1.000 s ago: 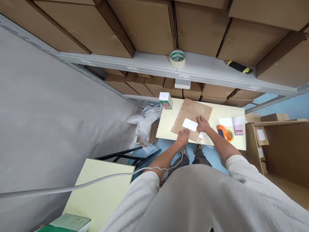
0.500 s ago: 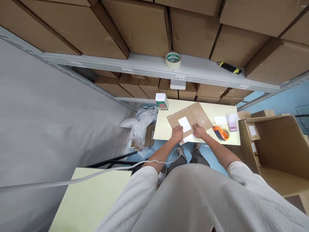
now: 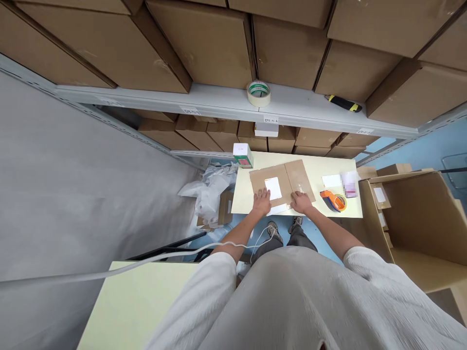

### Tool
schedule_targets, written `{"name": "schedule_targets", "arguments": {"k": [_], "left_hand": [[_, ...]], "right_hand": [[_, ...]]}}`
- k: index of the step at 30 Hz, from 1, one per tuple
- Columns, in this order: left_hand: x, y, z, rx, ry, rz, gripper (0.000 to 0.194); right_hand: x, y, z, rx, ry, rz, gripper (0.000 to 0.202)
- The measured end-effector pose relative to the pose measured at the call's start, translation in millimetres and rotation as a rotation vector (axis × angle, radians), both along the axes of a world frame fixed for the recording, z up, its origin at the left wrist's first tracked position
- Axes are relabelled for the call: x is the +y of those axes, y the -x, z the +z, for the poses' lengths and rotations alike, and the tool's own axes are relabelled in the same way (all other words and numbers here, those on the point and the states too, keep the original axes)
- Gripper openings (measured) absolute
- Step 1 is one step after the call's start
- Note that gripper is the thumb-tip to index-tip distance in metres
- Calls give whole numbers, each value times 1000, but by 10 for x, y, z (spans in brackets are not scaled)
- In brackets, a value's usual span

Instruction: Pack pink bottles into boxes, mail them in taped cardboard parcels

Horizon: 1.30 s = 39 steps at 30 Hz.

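A flat piece of brown cardboard (image 3: 279, 174) lies on the pale yellow table (image 3: 241, 199), with a white label (image 3: 273, 188) on its left part. My left hand (image 3: 261, 200) rests on the cardboard's lower left, fingers spread beside the label. On the lower right part, my right hand (image 3: 299, 201) presses near the fold, its fingers bent; whether they pinch the edge is too small to tell. White paper (image 3: 278, 209) sticks out below the cardboard between my hands. To the right lies an orange tape dispenser (image 3: 331, 199).
A green and white box (image 3: 242, 154) stands at the table's back left. White paper (image 3: 331, 181) and a purple packet (image 3: 349, 184) lie right. Shelf (image 3: 215, 101) holds cartons, tape roll (image 3: 259, 93) and cutter (image 3: 343, 103). A white cable (image 3: 164, 255) crosses at left.
The cardboard has turned to lie straighter and shifted slightly left. My left hand has moved a little left with it. The view has shifted slightly.
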State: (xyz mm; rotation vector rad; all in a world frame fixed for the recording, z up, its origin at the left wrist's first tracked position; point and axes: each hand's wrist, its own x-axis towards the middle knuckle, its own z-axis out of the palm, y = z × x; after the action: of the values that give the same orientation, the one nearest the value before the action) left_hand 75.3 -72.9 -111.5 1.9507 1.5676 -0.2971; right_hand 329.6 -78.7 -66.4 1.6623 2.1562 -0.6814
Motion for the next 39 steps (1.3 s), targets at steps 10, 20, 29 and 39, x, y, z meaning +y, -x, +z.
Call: {"name": "schedule_targets", "arguments": {"k": [10, 20, 29, 39], "left_hand": [[266, 21, -31, -90, 12, -29, 94], [525, 139, -35, -47, 13, 254, 68], [537, 163, -27, -34, -17, 369, 59], [567, 169, 216, -15, -83, 441, 67]], "right_hand": [[103, -25, 16, -53, 26, -138, 42], [638, -212, -154, -56, 49, -561, 74], [749, -262, -406, 73, -36, -772, 64], [753, -420, -64, 30, -117, -798, 67]]}}
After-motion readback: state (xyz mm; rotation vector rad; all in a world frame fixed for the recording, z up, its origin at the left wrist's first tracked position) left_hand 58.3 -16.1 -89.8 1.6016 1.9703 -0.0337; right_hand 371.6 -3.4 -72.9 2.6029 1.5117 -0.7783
